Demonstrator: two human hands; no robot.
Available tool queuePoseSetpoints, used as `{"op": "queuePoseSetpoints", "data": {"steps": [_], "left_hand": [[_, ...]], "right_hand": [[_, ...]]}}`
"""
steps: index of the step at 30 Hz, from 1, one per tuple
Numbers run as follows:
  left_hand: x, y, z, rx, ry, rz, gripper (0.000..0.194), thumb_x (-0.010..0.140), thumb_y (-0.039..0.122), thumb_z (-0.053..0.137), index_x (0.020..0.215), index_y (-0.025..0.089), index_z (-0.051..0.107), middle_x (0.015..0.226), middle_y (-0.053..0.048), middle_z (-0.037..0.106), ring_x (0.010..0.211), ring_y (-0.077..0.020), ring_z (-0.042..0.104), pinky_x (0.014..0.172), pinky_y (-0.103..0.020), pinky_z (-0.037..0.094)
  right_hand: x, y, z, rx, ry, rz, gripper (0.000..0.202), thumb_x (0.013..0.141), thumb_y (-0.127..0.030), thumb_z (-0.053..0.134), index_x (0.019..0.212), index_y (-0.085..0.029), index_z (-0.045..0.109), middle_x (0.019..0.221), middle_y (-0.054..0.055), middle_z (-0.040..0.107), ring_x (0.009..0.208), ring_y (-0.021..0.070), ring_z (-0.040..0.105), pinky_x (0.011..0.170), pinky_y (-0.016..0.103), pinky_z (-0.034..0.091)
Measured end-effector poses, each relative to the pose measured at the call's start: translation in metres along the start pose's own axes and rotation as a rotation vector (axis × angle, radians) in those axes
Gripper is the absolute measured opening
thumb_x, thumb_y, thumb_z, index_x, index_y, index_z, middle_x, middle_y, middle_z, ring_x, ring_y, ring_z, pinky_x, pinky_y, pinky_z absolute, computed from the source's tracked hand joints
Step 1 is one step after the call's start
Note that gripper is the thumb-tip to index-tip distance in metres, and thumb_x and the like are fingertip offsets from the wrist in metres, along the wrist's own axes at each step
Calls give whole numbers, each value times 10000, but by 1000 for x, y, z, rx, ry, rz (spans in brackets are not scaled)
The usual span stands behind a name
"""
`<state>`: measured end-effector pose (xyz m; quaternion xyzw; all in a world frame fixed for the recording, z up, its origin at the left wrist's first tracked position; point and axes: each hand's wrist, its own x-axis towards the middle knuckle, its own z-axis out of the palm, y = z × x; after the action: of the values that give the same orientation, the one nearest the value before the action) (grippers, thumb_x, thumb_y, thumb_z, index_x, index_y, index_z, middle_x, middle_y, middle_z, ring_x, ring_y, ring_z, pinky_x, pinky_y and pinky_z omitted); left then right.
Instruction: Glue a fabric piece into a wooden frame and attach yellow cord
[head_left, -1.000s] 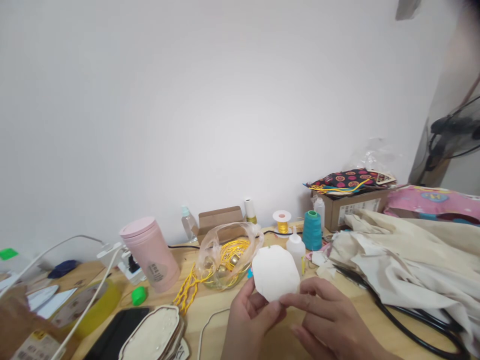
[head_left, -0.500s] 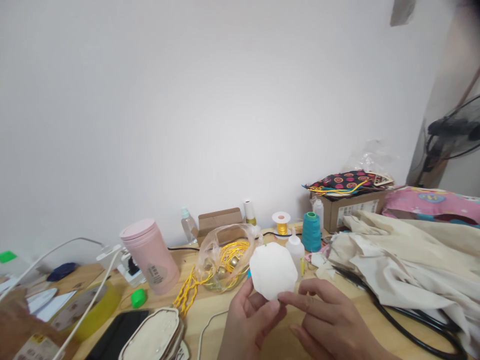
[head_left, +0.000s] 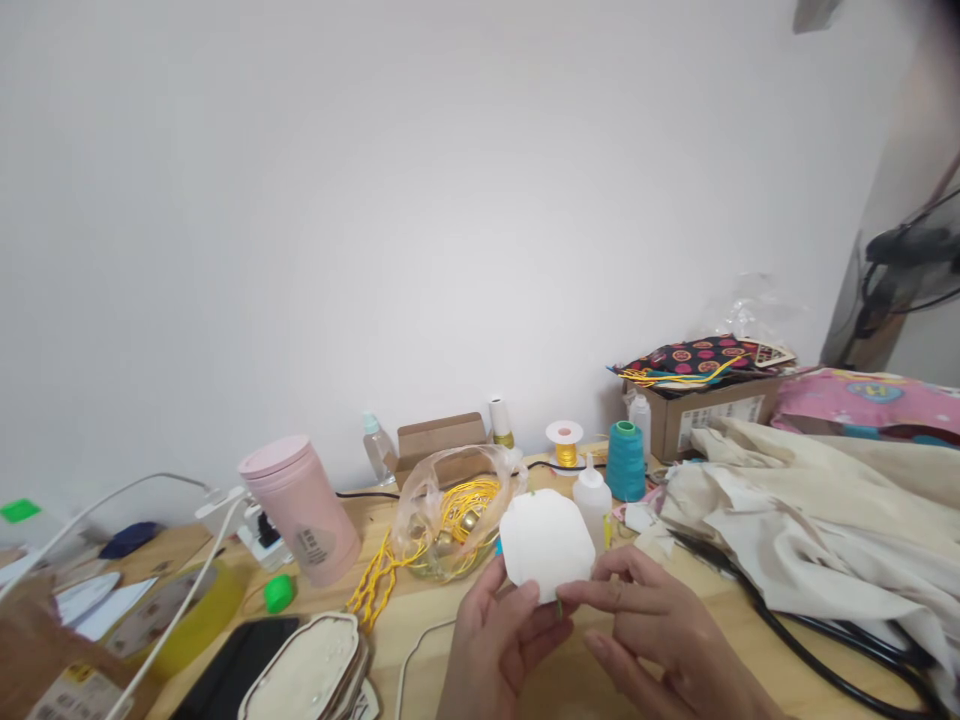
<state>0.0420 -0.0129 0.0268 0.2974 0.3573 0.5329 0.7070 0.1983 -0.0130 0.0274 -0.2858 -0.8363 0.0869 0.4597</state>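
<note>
A white, roughly octagonal flat piece (head_left: 547, 545), of fabric or padded card, is held up in front of me. My left hand (head_left: 499, 635) grips its lower left edge, thumb on the near face and fingers behind. With its index fingertip, my right hand (head_left: 652, 625) touches the lower edge of the piece; its thumb is apart below. A small green bit (head_left: 559, 607), too small to name, shows by that fingertip. Behind the piece stand a white squeeze bottle (head_left: 592, 500) and a teal thread cone (head_left: 625, 462).
At left are a pink tumbler (head_left: 304, 515), a phone (head_left: 232, 665), a stack of cream fabric pieces (head_left: 304, 670) and a tape roll (head_left: 176, 620). A plastic bag (head_left: 427, 490) holds yellow cords and bells. Black-handled scissors (head_left: 832, 660) lie beside cream cloth (head_left: 810, 510) at right.
My left thumb has moved up onto the face of the white piece. The green bit at its lower edge shows more plainly. The view has shifted slightly.
</note>
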Motion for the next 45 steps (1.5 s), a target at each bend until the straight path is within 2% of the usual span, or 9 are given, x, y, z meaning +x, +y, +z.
{"op": "queuePoseSetpoints", "data": {"steps": [6, 14, 18, 21, 24, 27, 31, 39, 45], "left_hand": [[-1, 0, 2, 50, 98, 32, 354, 665, 174, 627, 995, 120, 510, 813, -102, 690, 670, -184, 642, 675, -312, 480], [-1, 1, 2, -1, 86, 5, 403, 656, 172, 637, 1024, 110, 484, 796, -118, 693, 703, -209, 647, 648, -300, 487], [-2, 3, 4, -20, 106, -9, 527, 648, 165, 641, 1125, 105, 424, 808, -112, 694, 708, -219, 649, 642, -300, 490], [-2, 4, 5, -7, 133, 2, 598, 632, 164, 657, 1165, 99, 393, 808, -114, 694, 708, -226, 649, 641, -303, 491], [-1, 3, 4, 21, 155, 39, 621, 595, 184, 691, 1152, 113, 427, 807, -105, 695, 719, -235, 646, 644, -310, 492], [1, 0, 2, 53, 136, 82, 569, 568, 219, 715, 1088, 128, 505, 808, -95, 696, 721, -225, 641, 652, -309, 490], [2, -5, 2, 86, 139, 144, 463, 563, 214, 716, 997, 132, 578, 823, -100, 694, 758, -203, 625, 658, -274, 479], [4, -12, 3, 83, 57, 175, 490, 489, 188, 744, 953, 124, 599, 878, -127, 678, 830, -260, 607, 797, -355, 434], [6, -13, 4, 157, 99, 208, 484, 479, 165, 743, 938, 105, 600, 826, -122, 688, 745, -229, 620, 664, -288, 472]], "right_hand": [[1, -1, -1, 18, 17, -4, 232, 756, -124, 476, 553, -175, 575, 847, 64, 675, 751, 155, 530, 657, 270, 471], [1, -2, 2, 128, 106, 81, 318, 781, -181, 472, 470, -177, 537, 825, 35, 689, 772, 151, 570, 712, 263, 469], [-3, -1, -2, 125, 147, 191, 310, 786, -209, 463, 489, -189, 551, 875, 36, 678, 841, 174, 580, 750, 278, 455], [-6, 2, -6, 123, 246, 303, 193, 776, -255, 486, 619, -204, 587, 889, 42, 662, 830, 180, 581, 750, 276, 447], [-5, 6, -6, 202, 308, 555, 170, 750, -346, 517, 703, -194, 578, 601, 3, 593, 570, 136, 547, 531, 214, 442], [-2, 8, 1, 363, 181, 767, 289, 756, -425, 469, 652, -168, 548, 432, -57, 394, 393, 81, 375, 375, 183, 314], [1, 8, 11, 534, 46, 806, 263, 713, -406, 526, 695, -146, 563, 528, -35, 459, 496, 94, 422, 459, 193, 341], [1, 8, 11, 594, 31, 801, 229, 695, -365, 543, 709, -141, 588, 597, -8, 540, 561, 117, 467, 526, 216, 366], [3, 3, 12, 513, 39, 804, 229, 690, -355, 527, 607, -142, 536, 509, -52, 378, 481, 83, 335, 449, 193, 272]]}}
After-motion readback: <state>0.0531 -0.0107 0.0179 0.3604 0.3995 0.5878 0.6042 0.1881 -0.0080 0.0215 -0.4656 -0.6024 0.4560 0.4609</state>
